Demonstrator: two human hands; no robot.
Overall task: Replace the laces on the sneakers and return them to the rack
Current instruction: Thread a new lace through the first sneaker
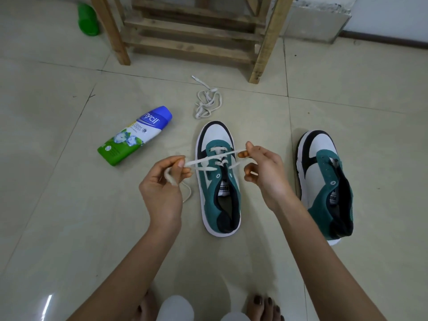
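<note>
A teal, white and black sneaker (217, 193) stands on the floor in the middle, toe pointing away, with a white lace (208, 160) threaded through its front eyelets. My left hand (162, 184) pinches one end of that lace, with slack looped below it. My right hand (264, 167) pinches the other end, held taut over the shoe. The second sneaker (324, 181) stands to the right without a lace. A loose white lace (207, 104) lies bunched on the floor beyond the first shoe.
A wooden rack (192, 31) stands at the back. A blue, white and green powder bottle (134, 135) lies on its side at the left. A green container (88, 19) sits far left at the back. My bare feet (264, 306) show at the bottom edge.
</note>
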